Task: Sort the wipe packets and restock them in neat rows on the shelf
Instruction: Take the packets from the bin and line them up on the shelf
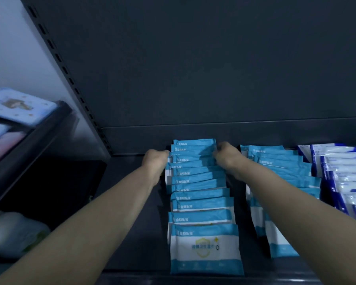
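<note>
A row of several blue-and-white wipe packets (201, 204) stands on the dark shelf (136, 233), running from the front edge to the back wall. My left hand (155, 161) grips the left side of the packets near the back of this row. My right hand (226, 156) grips the right side of the same packets. Both hands have curled fingers against the packet edges. A second row of the same blue packets (284, 167) stands just to the right, partly hidden by my right forearm.
A third row of white packets with dark blue edges (345, 177) fills the far right. A slotted upright post (70, 79) bounds the shelf on the left. Beyond it, a neighbouring shelf holds light blue packs (19, 105) and pale bundles (14, 233).
</note>
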A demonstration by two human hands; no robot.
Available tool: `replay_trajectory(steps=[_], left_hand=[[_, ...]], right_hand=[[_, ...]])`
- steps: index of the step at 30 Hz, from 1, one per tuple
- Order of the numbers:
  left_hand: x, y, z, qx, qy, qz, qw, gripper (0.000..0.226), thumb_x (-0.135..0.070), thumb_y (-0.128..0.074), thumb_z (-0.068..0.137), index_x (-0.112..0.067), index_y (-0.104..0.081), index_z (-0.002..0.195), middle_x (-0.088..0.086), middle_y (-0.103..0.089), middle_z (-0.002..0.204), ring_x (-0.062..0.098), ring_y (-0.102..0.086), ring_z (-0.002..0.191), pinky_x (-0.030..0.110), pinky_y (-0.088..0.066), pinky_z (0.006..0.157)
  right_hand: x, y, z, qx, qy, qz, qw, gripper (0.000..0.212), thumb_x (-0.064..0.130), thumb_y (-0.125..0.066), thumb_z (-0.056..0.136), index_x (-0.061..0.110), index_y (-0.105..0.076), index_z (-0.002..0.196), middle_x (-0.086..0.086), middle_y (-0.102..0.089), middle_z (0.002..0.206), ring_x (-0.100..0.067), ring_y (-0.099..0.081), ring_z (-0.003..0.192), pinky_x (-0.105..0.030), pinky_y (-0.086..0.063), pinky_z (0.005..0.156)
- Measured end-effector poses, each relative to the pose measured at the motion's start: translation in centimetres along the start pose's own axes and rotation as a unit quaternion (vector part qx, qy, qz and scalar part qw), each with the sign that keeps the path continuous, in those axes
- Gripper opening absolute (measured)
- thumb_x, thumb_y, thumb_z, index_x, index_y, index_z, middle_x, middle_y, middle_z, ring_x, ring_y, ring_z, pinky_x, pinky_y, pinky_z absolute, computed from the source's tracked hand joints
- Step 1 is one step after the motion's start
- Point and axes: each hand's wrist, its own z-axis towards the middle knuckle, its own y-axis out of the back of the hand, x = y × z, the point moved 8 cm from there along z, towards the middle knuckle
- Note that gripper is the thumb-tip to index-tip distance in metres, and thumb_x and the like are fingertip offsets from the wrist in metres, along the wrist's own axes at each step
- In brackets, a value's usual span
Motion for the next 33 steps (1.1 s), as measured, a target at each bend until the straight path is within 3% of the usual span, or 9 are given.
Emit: replay_trajectory(steps=[3,8,10,13,16,19,24,28,33], left_hand=[[-0.5,-2.6,-1.9,0.012,-0.002,-0.052,0.999,0.022,-0.012,-0.042,0.095,-0.005,-0.063,0.091,0.012,-0.068,0.091,0.028,-0.066,0.079,0.039,-0.056,0.070],[-0.6,-2.8,-2.2,0.003,-0.040,-0.100,0.994,0.010,-0.019,-0.050,0.099,-0.019,-0.051,0.108,0.001,-0.062,0.109,0.026,-0.063,0.102,0.046,-0.055,0.089],[-1.4,-0.7,-2.1,-0.053,-0.119,-0.002,0.992,0.029,-0.024,-0.059,0.095,-0.016,-0.053,0.121,-0.005,-0.057,0.116,0.016,-0.058,0.103,0.035,-0.051,0.092],[-2.9,0.7,-2.7,-0.078,-0.182,0.153,0.968,0.014,-0.031,-0.067,0.089,-0.017,-0.065,0.091,-0.004,-0.068,0.096,0.012,-0.063,0.087,0.033,-0.054,0.079],[-2.9,0.5,-2.4,-0.050,-0.130,0.219,0.966,0.024,-0.039,-0.070,0.085,-0.016,-0.067,0.078,-0.004,-0.069,0.084,0.013,-0.064,0.079,0.036,-0.055,0.075],[-3.3,0.4,-2.2,-0.060,-0.119,0.189,0.973,0.018,-0.031,-0.073,0.084,-0.016,-0.068,0.075,-0.002,-0.070,0.087,0.014,-0.065,0.079,0.033,-0.057,0.074],[-3.8,0.5,-3.1,-0.070,-0.144,0.244,0.957,0.023,-0.037,-0.064,0.089,-0.017,-0.062,0.077,0.000,-0.069,0.084,0.019,-0.066,0.078,0.041,-0.057,0.076],[-3.0,1.4,-3.8,-0.028,-0.105,0.195,0.975,0.028,-0.040,-0.063,0.086,-0.012,-0.063,0.080,0.002,-0.069,0.086,0.018,-0.066,0.081,0.036,-0.059,0.071],[-2.4,1.4,-4.1,-0.027,-0.130,0.213,0.968,0.010,-0.012,-0.059,0.083,-0.016,-0.067,0.081,-0.001,-0.070,0.086,0.016,-0.068,0.080,0.036,-0.061,0.067]], right_hand=[[0.7,-1.9,-0.7,0.063,-0.026,0.077,0.995,0.043,0.017,-0.040,0.089,0.014,-0.043,0.132,-0.009,-0.055,0.125,-0.028,-0.056,0.107,-0.047,-0.050,0.094],[0.8,-1.2,-1.2,0.045,-0.012,0.082,0.996,0.058,0.017,-0.048,0.086,0.013,-0.029,0.142,-0.012,-0.043,0.142,-0.031,-0.046,0.126,-0.049,-0.042,0.104],[1.0,0.3,-1.6,0.004,0.023,0.060,0.998,0.044,0.013,-0.049,0.088,0.013,-0.040,0.131,-0.011,-0.050,0.132,-0.029,-0.052,0.115,-0.045,-0.047,0.099],[1.1,1.3,-2.2,-0.019,0.033,-0.010,0.999,0.041,0.016,-0.050,0.090,0.011,-0.043,0.131,-0.009,-0.055,0.124,-0.026,-0.055,0.106,-0.034,-0.048,0.087],[0.6,1.5,-2.5,-0.037,0.011,-0.094,0.995,0.016,0.022,-0.051,0.093,0.008,-0.056,0.099,-0.009,-0.060,0.094,-0.023,-0.057,0.081,-0.027,-0.043,0.064],[0.8,1.7,-2.7,-0.054,0.017,-0.116,0.992,0.027,0.018,-0.051,0.094,0.011,-0.049,0.068,-0.007,-0.054,0.074,-0.023,-0.051,0.067,-0.026,-0.036,0.053],[1.4,1.7,-3.7,-0.051,0.037,-0.149,0.987,0.030,0.022,-0.053,0.095,0.006,-0.046,0.119,-0.013,-0.056,0.115,-0.030,-0.056,0.104,-0.032,-0.043,0.073],[2.0,2.7,-4.8,-0.082,0.082,-0.228,0.967,0.034,0.031,-0.059,0.093,0.011,-0.048,0.118,-0.011,-0.050,0.123,-0.034,-0.054,0.111,-0.041,-0.046,0.091],[1.8,2.3,-4.8,-0.047,0.058,-0.216,0.974,0.031,0.032,-0.056,0.094,0.009,-0.053,0.115,-0.012,-0.061,0.117,-0.030,-0.056,0.109,-0.035,-0.045,0.084]])
